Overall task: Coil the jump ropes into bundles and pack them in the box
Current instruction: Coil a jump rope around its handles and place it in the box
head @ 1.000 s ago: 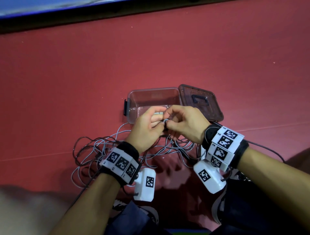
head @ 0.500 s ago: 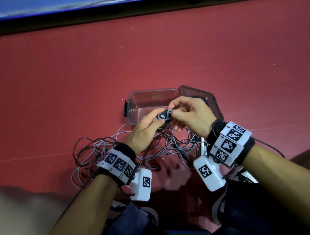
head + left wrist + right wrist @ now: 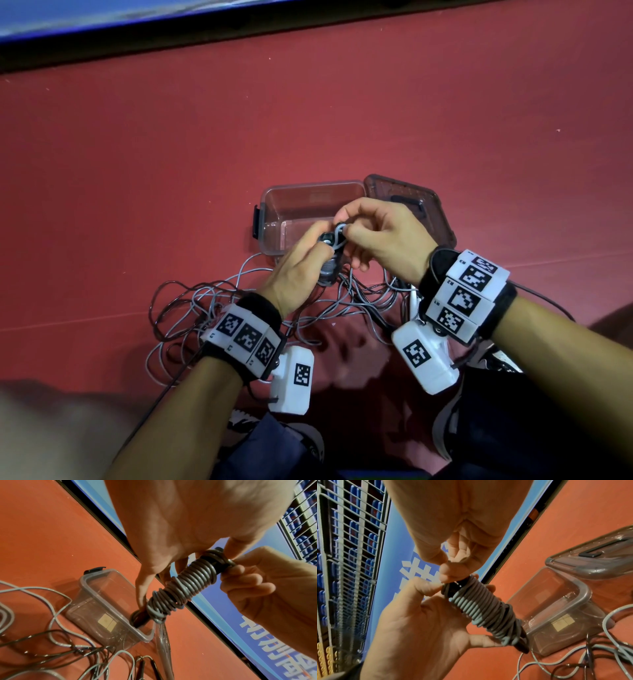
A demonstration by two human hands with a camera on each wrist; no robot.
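A grey jump rope is wound tightly round its black handles into a bundle [image 3: 329,263] [image 3: 187,586] [image 3: 481,607]. My left hand [image 3: 301,263] [image 3: 171,534] holds the bundle by its length, the little finger at its lower end. My right hand [image 3: 373,236] [image 3: 453,536] pinches the cord at the bundle's upper end with thumb and forefinger. Both hands are just in front of the clear plastic box [image 3: 270,205] [image 3: 96,588] [image 3: 570,601], which stands open. Loose grey and dark rope [image 3: 212,308] [image 3: 51,635] [image 3: 607,655] lies tangled on the red floor under my wrists.
The box's dark translucent lid [image 3: 428,205] [image 3: 599,561] lies flipped open to the right of the box. A blue board [image 3: 102,13] runs along the far edge of the red floor. My knees and shoes are at the bottom of the head view.
Both hands have lifted the bundle slightly up and toward the box. The bundle's black end, first hidden by my fingers, now shows, with my right fingers working the cord at its top.
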